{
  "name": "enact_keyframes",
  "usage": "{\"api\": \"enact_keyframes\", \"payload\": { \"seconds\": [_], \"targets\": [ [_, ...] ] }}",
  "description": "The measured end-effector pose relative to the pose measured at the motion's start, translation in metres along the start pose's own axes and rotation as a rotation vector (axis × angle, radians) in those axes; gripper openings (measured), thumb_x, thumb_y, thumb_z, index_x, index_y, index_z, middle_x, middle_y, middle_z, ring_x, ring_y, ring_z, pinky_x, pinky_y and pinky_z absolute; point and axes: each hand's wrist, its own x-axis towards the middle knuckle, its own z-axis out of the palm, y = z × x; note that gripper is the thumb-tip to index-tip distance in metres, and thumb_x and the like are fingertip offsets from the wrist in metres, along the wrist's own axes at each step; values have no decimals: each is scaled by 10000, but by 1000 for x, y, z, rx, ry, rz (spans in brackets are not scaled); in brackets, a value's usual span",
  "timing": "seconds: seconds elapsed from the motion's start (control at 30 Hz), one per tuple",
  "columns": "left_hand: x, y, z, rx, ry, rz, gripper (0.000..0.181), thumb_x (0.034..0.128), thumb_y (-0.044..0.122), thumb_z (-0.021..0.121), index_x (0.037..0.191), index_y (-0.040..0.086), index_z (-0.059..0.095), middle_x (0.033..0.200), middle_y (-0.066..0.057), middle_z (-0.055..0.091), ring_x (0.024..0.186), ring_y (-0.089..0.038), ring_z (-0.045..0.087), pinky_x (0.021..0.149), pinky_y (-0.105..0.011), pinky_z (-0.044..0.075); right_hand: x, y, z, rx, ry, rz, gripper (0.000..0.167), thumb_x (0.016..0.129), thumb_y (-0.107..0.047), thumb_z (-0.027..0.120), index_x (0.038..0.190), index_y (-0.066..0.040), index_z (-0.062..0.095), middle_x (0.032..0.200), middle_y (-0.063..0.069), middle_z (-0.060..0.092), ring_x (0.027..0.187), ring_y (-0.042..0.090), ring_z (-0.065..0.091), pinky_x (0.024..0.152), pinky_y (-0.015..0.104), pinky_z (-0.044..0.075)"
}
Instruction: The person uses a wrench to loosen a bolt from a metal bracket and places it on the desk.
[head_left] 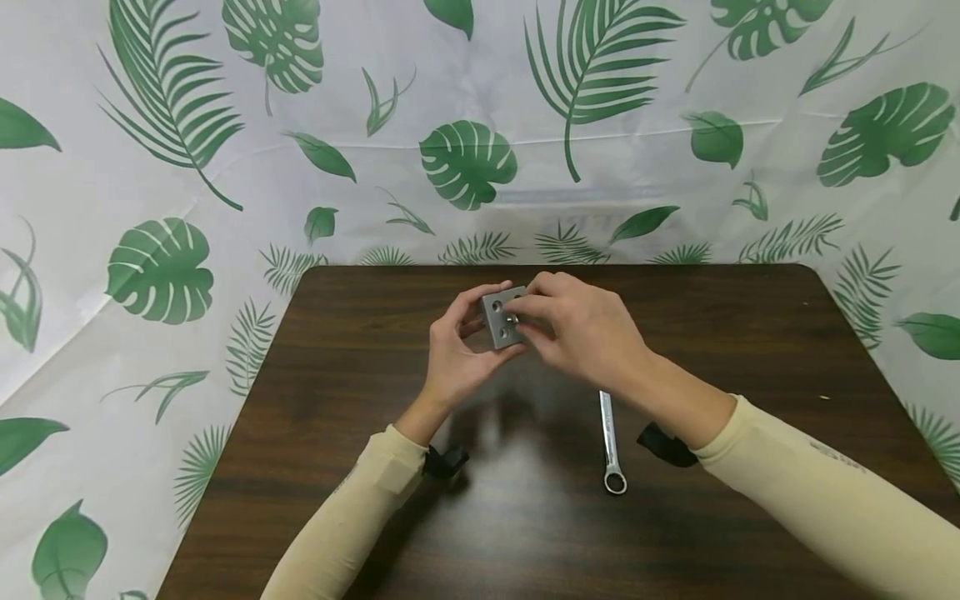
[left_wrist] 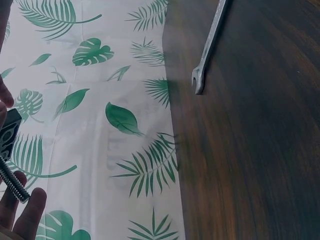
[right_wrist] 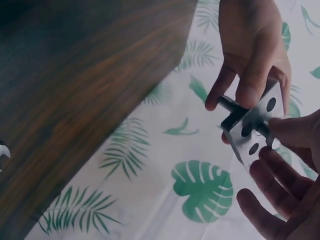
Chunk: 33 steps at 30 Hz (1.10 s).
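Note:
My left hand [head_left: 459,354] grips a small grey metal block [head_left: 497,320] by its edges, above the far middle of the table. Round holes show in the block's face. In the left wrist view a threaded bolt [left_wrist: 14,185] juts out beside the block. My right hand [head_left: 592,329] is at the block's face, its thumb and a finger pinching a small shiny threaded piece [right_wrist: 262,129]; whether this is a bolt end or carries a nut cannot be told. On the block's other side a dark rod-like end [right_wrist: 230,104] sticks out near the left thumb.
A combination wrench [head_left: 609,437] lies on the dark wooden table [head_left: 337,400], below the right forearm, its ring end toward me. Black wrist devices [head_left: 446,461] sit at both cuffs. Behind the table hangs a white leaf-print sheet [head_left: 360,183].

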Motion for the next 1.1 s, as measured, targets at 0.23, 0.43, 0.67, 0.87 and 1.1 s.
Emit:
{"api": "enact_keyframes", "payload": {
  "seconds": [0.23,0.43,0.67,0.87,1.1],
  "targets": [
    [-1,0,0,3,4,0,671,659,-112,854,1253,-100,542,1257,-232,619,1046,-271,661,821,-462,548,-1,-1,1,2,17,96,289,873,-382,742,1054,-158,756,852,-47,649,656,115,551,511,315,458],
    [0,-1,1,-4,-2,-5,679,654,-126,851,1257,-97,541,1261,-231,616,1068,-270,653,827,-481,542,-1,-2,1,-20,-10,102,225,866,-318,757,1032,-167,768,823,-55,664,673,120,571,525,323,476],
    [0,0,1,-1,10,-6,678,648,-133,851,1251,-95,545,1253,-230,620,1059,-284,654,829,-467,544,-2,-1,1,21,11,71,289,857,-297,766,1117,-171,747,920,-35,652,738,131,559,566,331,484],
    [-1,0,0,-6,-1,-2,679,656,-131,847,1261,-92,542,1261,-228,617,1073,-269,650,831,-477,541,0,-2,1,21,-22,146,236,879,-338,741,1035,-163,768,833,-55,669,673,114,558,547,316,469],
    [-1,0,-1,1,-1,-2,656,675,-113,843,1259,-96,543,1258,-230,618,1055,-305,654,829,-478,543,-1,-1,3,60,7,-9,265,833,-216,789,1085,-141,752,1024,-4,641,883,161,583,644,344,532]
  ]
}}
